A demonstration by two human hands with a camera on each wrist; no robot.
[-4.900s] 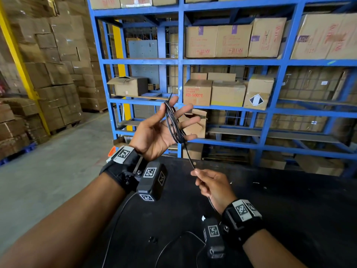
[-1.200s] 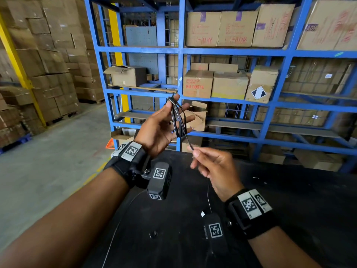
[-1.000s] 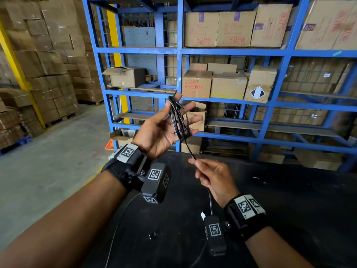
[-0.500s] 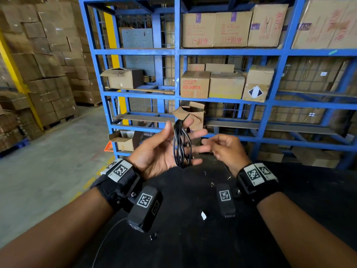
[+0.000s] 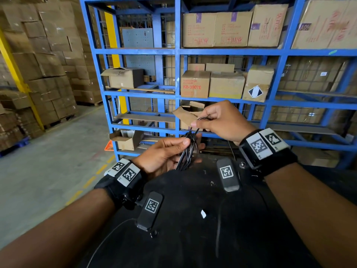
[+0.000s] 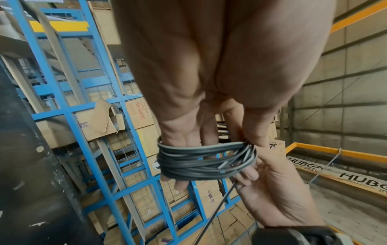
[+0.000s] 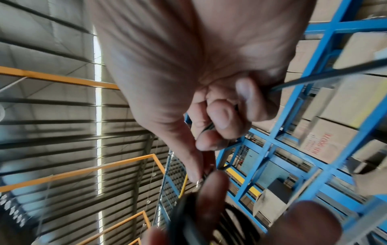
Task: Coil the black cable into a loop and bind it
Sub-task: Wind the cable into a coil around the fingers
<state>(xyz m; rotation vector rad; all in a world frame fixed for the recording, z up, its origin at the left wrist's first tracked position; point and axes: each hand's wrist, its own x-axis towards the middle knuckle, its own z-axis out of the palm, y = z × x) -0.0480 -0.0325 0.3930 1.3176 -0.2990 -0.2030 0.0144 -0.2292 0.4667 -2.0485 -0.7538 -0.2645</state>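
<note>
The black cable (image 5: 188, 151) is wound in several turns round the fingers of my left hand (image 5: 174, 149), held above the far edge of the black table. In the left wrist view the coil (image 6: 207, 160) circles my fingers and my thumb presses on its right side. My right hand (image 5: 204, 122) is just above the coil and pinches the free strand of the cable between thumb and curled fingers. A short taut strand (image 5: 196, 131) runs from that pinch down to the coil. In the right wrist view the strand (image 7: 314, 77) leaves my fist to the right.
The black table (image 5: 193, 248) lies under both arms, with a small white scrap (image 5: 203, 214) and thin wires on it. A blue steel rack (image 5: 177, 74) with cardboard boxes stands right behind it. Concrete floor (image 5: 48, 171) and stacked cartons are to the left.
My right hand has risen from beside the coil to above it, taking the free strand over the top. My left hand has dropped lower and its thumb has closed onto the coil.
</note>
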